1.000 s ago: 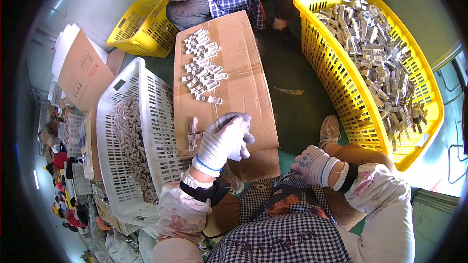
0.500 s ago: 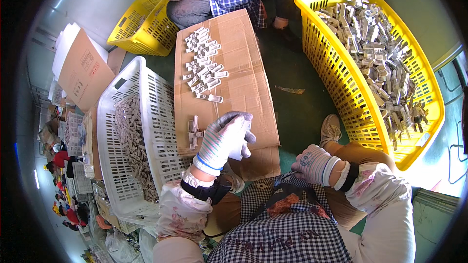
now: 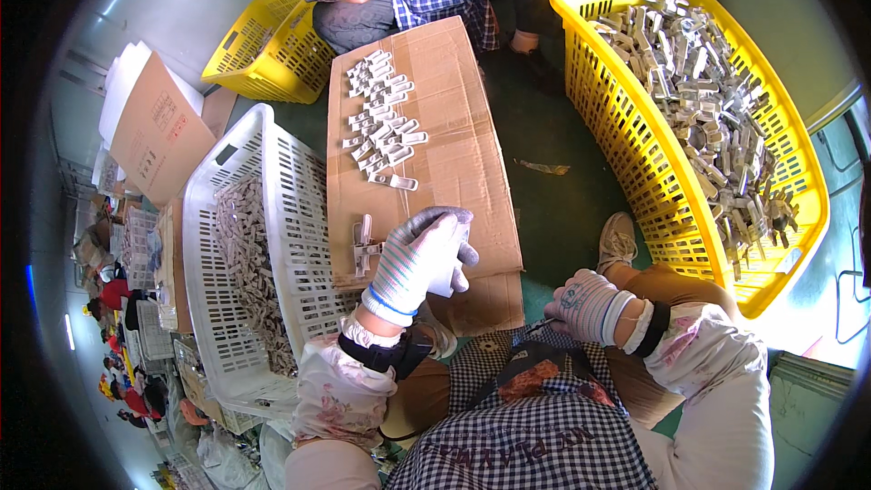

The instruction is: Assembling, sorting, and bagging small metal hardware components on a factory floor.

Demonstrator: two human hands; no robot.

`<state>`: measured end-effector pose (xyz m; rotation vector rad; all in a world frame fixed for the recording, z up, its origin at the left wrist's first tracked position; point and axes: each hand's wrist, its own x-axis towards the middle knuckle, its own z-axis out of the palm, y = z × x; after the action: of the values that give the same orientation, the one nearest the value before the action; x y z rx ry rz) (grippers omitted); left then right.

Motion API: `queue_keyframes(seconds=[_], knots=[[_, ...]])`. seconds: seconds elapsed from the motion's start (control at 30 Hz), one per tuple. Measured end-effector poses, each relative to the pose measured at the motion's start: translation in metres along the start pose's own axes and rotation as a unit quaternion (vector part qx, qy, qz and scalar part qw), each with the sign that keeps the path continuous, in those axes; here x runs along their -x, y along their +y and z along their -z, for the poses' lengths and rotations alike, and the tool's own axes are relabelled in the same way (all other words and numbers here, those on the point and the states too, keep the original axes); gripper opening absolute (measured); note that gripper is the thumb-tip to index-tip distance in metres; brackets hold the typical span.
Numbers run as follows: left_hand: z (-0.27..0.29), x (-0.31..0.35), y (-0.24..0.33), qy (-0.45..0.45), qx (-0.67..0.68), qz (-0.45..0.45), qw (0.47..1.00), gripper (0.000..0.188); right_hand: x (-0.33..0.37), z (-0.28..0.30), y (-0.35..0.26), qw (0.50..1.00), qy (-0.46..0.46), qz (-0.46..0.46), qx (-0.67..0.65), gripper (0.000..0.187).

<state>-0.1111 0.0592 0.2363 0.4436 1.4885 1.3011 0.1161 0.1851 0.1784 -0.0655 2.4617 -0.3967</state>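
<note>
Pale, slim clips (image 3: pixel 388 136) lie bunched on a cardboard box (image 3: pixel 458 154) at eleven o'clock from the gloved left hand (image 3: pixel 410 261), which hides part of the box. Both hands, the right hand (image 3: pixel 588 307) included, curl narrowly (whether holding anything cannot be told). A white basket (image 3: pixel 304 204), nine o'clock, and yellow basket (image 3: pixel 635 136), two, hold piled pieces (image 3: pixel 699 91).

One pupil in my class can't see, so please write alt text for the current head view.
A person's gloved left hand is curled over the near end of a box, the right hand curled to its right. Pale clips lie along the box's left side. A loaded white basket stands left, a loaded yellow basket right; a co-worker sits beyond.
</note>
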Motion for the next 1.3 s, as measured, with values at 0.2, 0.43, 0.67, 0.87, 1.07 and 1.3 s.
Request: queue_keyframes(seconds=[0.2, 0.43, 0.67, 0.87, 1.07, 1.3], knots=[[-0.001, -0.001, 0.000, 0.007, 0.033, 0.008, 0.999, 0.029, 0.000, -0.001, 0.000, 1.000, 0.003, 0.000, -0.005, 0.027], [0.004, -0.006, -0.003, 0.001, 0.034, -0.020, 0.999, 0.029, 0.001, -0.001, 0.000, 1.000, 0.003, 0.000, -0.011, 0.027], [0.001, -0.010, -0.003, 0.040, 0.015, -0.017, 0.999, 0.028, 0.001, 0.001, -0.002, 1.000, -0.001, 0.001, 0.000, 0.028], [0.006, -0.016, -0.003, 0.026, 0.002, -0.052, 0.998, 0.028, -0.001, -0.003, -0.002, 1.000, -0.018, -0.006, 0.016, 0.029], [0.004, -0.020, -0.002, 0.046, 0.001, -0.032, 0.998, 0.028, -0.001, -0.001, 0.000, 1.000, -0.020, -0.004, 0.016, 0.030], [0.003, -0.019, 0.004, 0.051, 0.168, 0.016, 0.984, 0.017, 0.004, 0.001, -0.005, 0.999, 0.022, -0.008, 0.039, 0.025]])
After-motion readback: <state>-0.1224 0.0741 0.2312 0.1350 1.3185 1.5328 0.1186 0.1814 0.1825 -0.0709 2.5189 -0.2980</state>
